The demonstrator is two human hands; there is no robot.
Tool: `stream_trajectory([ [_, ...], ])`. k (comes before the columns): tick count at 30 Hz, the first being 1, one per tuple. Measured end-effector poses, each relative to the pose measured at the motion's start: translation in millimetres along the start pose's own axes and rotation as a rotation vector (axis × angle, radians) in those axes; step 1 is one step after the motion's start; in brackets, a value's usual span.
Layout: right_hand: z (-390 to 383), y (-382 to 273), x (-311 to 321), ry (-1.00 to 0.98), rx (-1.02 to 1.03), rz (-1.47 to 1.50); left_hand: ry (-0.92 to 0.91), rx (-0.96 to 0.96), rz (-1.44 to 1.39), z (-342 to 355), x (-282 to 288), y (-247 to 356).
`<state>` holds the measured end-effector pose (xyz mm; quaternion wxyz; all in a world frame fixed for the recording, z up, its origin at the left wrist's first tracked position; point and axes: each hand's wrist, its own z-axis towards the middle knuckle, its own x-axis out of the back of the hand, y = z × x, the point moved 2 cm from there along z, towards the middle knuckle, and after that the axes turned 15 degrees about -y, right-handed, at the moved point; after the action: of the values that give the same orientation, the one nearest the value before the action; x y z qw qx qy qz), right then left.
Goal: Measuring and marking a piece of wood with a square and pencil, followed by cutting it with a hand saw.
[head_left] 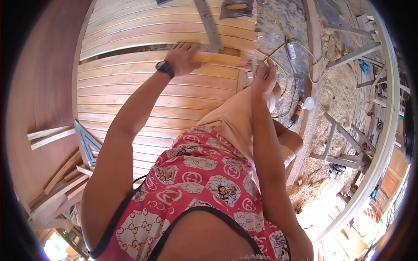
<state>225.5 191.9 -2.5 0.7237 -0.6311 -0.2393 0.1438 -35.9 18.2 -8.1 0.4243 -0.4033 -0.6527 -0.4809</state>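
My left hand [183,58], with a black watch on its wrist, grips the left end of a short wooden board [222,59]. The fingers reach over its far edge, and the thumb lies along the near side. The board lies across a floor of narrow wooden planks [148,85], close to a dark gap [130,51] between them. By the board's right end, my right hand [264,77] is closed with its fingers bent together. Whatever sits between those fingers is too small to make out. Beyond the board, a grey metal bar [209,26] rests on the planks.
At the right lie a cable with a white power strip [292,50] and an orange-and-black power tool [298,112]. Wooden trestles [342,139] stand on sawdust-strewn ground farther right. A triangular square [88,141] and loose timber offcuts [65,191] are at the left. A dark bag [235,14] lies far ahead.
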Motion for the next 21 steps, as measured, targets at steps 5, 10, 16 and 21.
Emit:
stream_trajectory([
  [5,1,-27,-23,-0.161,0.135,-0.385,0.062,0.127,0.045,-10,3,9],
  [10,37,-56,-60,-0.721,0.17,-0.825,0.04,0.123,-0.012,-13,2,12],
  [16,120,-78,-123,-1.081,0.202,-1.139,0.037,0.149,-0.129,-15,3,9],
  [21,194,-81,-182,-1.197,0.291,-1.337,0.055,0.145,-0.134,-13,7,9],
])
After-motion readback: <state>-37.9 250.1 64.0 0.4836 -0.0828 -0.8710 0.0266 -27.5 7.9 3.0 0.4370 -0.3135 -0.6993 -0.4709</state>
